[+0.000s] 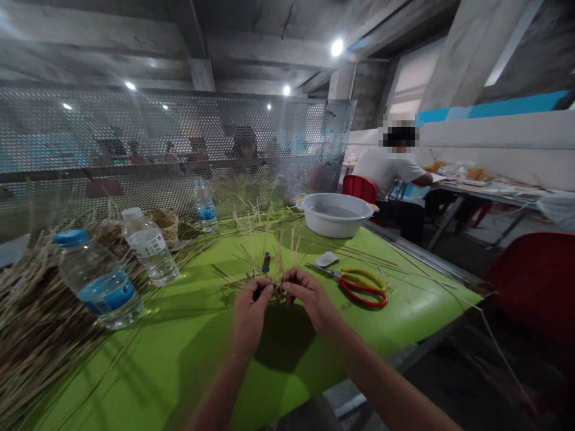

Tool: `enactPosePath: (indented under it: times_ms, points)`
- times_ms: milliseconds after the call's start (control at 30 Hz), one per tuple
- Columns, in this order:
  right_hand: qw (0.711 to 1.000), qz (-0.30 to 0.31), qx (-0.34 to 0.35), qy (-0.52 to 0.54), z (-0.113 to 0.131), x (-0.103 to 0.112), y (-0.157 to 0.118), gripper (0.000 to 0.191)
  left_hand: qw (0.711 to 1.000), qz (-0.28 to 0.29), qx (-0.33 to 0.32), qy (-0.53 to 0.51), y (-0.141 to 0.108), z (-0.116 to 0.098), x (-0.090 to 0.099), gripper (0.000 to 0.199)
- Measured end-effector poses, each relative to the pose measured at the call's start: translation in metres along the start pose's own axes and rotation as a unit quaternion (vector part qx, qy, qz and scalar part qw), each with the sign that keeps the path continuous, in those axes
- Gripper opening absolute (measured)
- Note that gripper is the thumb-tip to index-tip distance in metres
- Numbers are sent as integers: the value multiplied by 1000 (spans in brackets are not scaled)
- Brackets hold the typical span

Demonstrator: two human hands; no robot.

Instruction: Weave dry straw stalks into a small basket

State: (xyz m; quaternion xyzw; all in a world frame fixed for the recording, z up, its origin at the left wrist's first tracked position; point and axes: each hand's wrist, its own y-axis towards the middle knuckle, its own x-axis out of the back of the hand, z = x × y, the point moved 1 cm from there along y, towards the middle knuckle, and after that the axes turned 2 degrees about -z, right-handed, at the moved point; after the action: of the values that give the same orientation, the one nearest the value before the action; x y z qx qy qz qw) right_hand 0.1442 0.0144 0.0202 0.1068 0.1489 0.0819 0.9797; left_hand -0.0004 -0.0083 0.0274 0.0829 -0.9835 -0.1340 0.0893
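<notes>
Pinching the straw weave [278, 295] at its near edge, left hand [252, 300] and right hand [309, 294], both nearly closed

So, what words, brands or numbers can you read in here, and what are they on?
None can be read.
Blue-capped water bottle: lettering too blurred.
White-capped water bottle: dark print too blurred.
Farther water bottle: lettering too small and blurred.

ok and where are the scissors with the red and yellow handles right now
In the head view, the scissors lie on the green table, just right of the right hand, with a small white piece beside their blades.
</notes>
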Motion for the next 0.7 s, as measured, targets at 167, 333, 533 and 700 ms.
enactPosePath:
  times_ms: [167, 333, 533, 700]
  points:
    - [1000, 12, -5, 4, -3, 2, -1, 16, 1000, -2, 2, -12, 0, -1, 0, 17]
    - [1000, 7, -1, -21, -2, 1, -1, 16, 1000, 5, 7, -23, 0, -2, 1, 17]
    - [997, -8, 8, -70, -2, 4, 0, 11, 999, 38, -18, -12, 1, 2, -3, 18]
    - [995, -8, -7, -96, -3, 5, 1, 9, 995, 33, -68, 68, 2, 10, -5, 17]
